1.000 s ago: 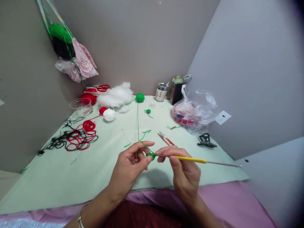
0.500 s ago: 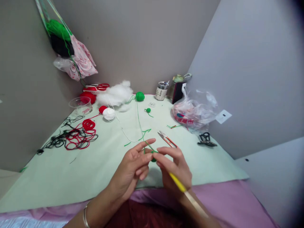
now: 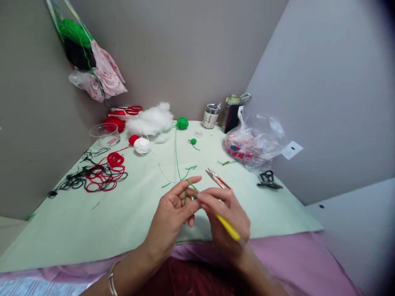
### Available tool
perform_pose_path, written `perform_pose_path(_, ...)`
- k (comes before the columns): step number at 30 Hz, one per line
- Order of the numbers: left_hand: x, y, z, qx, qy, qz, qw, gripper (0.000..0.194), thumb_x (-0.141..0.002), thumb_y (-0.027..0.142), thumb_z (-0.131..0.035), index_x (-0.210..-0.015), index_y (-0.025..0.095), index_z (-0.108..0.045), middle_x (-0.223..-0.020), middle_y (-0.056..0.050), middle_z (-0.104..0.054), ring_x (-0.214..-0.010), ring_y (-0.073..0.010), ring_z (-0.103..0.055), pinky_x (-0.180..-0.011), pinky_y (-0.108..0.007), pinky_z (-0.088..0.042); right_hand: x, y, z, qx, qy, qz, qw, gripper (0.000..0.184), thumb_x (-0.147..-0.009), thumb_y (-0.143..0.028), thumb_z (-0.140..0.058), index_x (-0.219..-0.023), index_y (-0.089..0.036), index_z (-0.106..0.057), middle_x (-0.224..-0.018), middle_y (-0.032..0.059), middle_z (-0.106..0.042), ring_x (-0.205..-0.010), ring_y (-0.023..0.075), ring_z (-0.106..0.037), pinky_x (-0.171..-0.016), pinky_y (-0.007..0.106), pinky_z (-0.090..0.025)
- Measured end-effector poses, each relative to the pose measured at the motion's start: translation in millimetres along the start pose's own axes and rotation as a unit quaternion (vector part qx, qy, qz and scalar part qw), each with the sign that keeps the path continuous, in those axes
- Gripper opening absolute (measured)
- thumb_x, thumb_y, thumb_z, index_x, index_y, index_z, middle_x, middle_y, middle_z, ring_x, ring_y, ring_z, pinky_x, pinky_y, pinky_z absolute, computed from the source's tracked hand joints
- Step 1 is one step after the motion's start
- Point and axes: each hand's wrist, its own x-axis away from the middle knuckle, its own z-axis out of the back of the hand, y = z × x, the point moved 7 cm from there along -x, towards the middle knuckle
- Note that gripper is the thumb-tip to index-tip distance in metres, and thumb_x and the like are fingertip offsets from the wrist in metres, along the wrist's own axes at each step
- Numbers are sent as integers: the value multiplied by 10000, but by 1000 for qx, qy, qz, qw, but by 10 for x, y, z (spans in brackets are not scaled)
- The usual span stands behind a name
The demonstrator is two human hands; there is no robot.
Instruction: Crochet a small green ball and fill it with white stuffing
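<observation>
Left hand (image 3: 172, 209) pinches the green piece (image 3: 195, 197), mostly hidden but likely soft and light, best held by its edge; right hand (image 3: 231, 209) grips the stiff-looking hook (image 3: 227, 227).

Plain grey walls (image 3: 185, 53) stand behind and to the left of a desk (image 3: 123, 222) topped in pale green, a paler bluish panel (image 3: 333, 82) rises on the right, and purple cloth (image 3: 302, 257) shows along the near edge

Yarn ball (image 3: 182, 123) is green — hook handle (image 3: 227, 227), yellow.
</observation>
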Motion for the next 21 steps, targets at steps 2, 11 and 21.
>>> perform_pose_path(2, -9, -47, -13, 38, -9, 44, 998, 473, -776, 284, -887, -1225, 204, -763, -726, 55, -529, -495, -13, -353, -452, -131, -381, 27, -43, 11, 39, -9, 35, 999, 394, -932, -62, -662, -1246, -288, -738, -1097, 80, -749, -957, 204, -715, -796, 335, -601)
perform_pose_path(11, -27, -9, -2, 16, -16, 21, 1000, 370, -769, 238, -885, -1128, 217, -795, -823, 25, -593, -535, -15, -446, -502, -143, -432, -63, 246, 35, -236, 39, -162, 957, 169, -1005, -225, -623, -987, -257, -788, -872, 32, -732, -766, 161, -656, -679, 299, -543)
perform_pose_path(21, -6, 20, 46, -58, -2, -17, 998, 296, -826, 309, -830, -1102, 207, -804, -874, 1, -600, -552, -35, -442, -516, -185, -445, -53, 406, -27, -334, 54, -257, 905, 222, -1012, -331, -616, -889, -200, -746, -826, 33, -729, -639, 126, -636, -630, 273, -552)
